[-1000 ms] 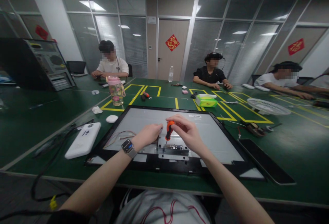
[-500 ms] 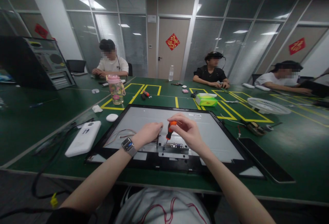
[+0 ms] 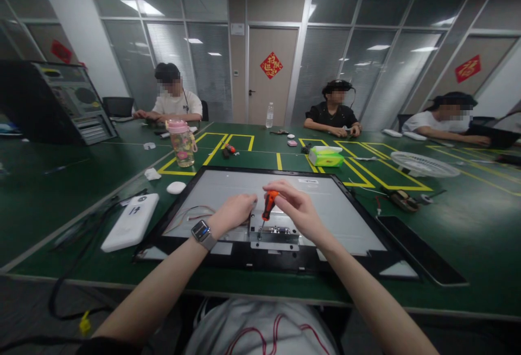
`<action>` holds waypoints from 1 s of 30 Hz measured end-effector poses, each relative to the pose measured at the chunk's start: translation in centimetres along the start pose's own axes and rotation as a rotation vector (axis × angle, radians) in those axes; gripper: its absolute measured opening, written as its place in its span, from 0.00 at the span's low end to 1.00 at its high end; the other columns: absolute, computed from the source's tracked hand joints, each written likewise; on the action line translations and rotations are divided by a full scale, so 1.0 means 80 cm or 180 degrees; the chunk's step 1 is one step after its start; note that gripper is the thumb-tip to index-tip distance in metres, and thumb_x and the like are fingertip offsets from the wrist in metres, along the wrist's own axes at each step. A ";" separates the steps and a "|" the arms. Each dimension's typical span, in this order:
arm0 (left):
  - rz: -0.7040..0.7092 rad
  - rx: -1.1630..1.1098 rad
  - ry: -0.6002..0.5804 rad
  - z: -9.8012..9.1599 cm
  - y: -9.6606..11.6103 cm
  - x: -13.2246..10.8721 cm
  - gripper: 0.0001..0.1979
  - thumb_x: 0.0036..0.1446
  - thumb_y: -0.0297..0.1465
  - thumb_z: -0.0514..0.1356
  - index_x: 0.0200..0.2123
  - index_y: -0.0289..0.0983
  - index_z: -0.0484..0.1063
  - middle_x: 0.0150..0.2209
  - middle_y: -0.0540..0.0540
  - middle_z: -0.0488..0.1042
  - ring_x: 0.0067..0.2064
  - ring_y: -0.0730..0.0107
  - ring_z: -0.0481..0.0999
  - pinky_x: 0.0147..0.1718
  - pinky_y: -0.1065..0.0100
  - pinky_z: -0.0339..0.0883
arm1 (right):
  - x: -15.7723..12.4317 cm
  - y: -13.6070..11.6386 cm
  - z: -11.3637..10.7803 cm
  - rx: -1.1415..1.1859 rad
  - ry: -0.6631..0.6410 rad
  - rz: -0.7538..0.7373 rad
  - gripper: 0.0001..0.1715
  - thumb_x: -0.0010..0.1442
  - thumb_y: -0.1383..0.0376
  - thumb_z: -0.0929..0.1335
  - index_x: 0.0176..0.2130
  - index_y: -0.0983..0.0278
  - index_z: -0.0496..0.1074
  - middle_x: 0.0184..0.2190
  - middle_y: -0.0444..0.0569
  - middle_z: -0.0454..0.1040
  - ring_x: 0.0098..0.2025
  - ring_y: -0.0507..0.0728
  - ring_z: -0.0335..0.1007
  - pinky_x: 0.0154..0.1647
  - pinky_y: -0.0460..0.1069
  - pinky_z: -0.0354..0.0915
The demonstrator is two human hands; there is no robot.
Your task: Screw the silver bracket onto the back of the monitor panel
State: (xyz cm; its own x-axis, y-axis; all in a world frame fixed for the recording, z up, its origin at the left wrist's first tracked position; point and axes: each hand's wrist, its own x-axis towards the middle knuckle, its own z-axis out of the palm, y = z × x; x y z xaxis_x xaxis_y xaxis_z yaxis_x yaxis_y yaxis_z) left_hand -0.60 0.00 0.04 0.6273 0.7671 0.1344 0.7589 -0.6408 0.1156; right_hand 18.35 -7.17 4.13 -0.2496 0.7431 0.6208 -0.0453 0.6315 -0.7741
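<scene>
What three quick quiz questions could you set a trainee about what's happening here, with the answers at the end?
1. Multiple choice: what does the person's right hand hold?
A) a white disc
B) a screwdriver
C) a pink-lidded bottle

2. True or false: the watch is on the left wrist.

3. Fill the gap: the screwdriver's tip points ____ toward the metal part on the panel.

Key: 1 B; 2 true; 3 down.
</scene>
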 end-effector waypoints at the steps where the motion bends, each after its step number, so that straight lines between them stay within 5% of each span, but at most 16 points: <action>1: -0.0010 0.0019 -0.0004 0.000 0.000 0.000 0.13 0.67 0.28 0.45 0.44 0.36 0.69 0.40 0.39 0.77 0.43 0.59 0.78 0.42 0.64 0.68 | 0.000 0.002 -0.001 0.0044 0.0049 -0.0006 0.10 0.62 0.58 0.71 0.43 0.56 0.79 0.42 0.48 0.74 0.46 0.57 0.72 0.48 0.52 0.69; 5: -0.0046 0.0092 -0.0039 0.000 0.001 -0.001 0.13 0.67 0.28 0.46 0.45 0.36 0.68 0.39 0.39 0.77 0.42 0.59 0.78 0.41 0.64 0.67 | 0.000 0.005 -0.005 0.0276 0.0102 0.0122 0.10 0.61 0.59 0.71 0.43 0.56 0.79 0.39 0.48 0.77 0.41 0.56 0.75 0.46 0.53 0.71; 12: -0.0049 0.0148 -0.0068 -0.002 0.003 -0.001 0.13 0.66 0.26 0.46 0.44 0.36 0.69 0.40 0.39 0.78 0.43 0.60 0.78 0.41 0.64 0.67 | 0.002 0.002 -0.011 0.0274 -0.0208 0.0271 0.19 0.67 0.57 0.65 0.55 0.55 0.73 0.43 0.50 0.79 0.48 0.59 0.76 0.56 0.59 0.67; 17: -0.0024 0.0208 -0.0039 -0.002 0.003 -0.002 0.13 0.66 0.28 0.45 0.43 0.36 0.68 0.39 0.39 0.78 0.41 0.56 0.79 0.37 0.63 0.67 | 0.002 0.008 -0.009 -0.0351 0.0274 -0.0048 0.14 0.62 0.58 0.70 0.47 0.56 0.78 0.40 0.49 0.75 0.43 0.57 0.74 0.49 0.54 0.69; 21: -0.0004 0.0237 -0.0002 -0.001 0.002 -0.002 0.13 0.67 0.28 0.44 0.43 0.37 0.67 0.38 0.40 0.78 0.40 0.55 0.79 0.36 0.62 0.67 | 0.002 0.003 -0.008 -0.0754 0.0156 -0.0213 0.17 0.67 0.60 0.64 0.53 0.56 0.74 0.42 0.49 0.75 0.46 0.57 0.71 0.51 0.55 0.66; 30: 0.0008 0.0263 -0.0030 0.002 0.000 -0.001 0.12 0.67 0.28 0.45 0.45 0.36 0.67 0.40 0.39 0.77 0.43 0.57 0.78 0.39 0.63 0.67 | 0.000 0.006 -0.007 -0.0035 0.0323 0.0073 0.09 0.60 0.57 0.71 0.39 0.57 0.79 0.36 0.46 0.73 0.34 0.54 0.73 0.37 0.50 0.70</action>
State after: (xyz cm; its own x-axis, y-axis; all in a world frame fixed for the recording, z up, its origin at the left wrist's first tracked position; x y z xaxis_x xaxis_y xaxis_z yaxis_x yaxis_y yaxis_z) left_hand -0.64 -0.08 -0.15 0.6305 0.7660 0.1252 0.7690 -0.6384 0.0335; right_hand 18.84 -6.72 3.82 -0.1513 0.7756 0.6128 -0.0299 0.6161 -0.7871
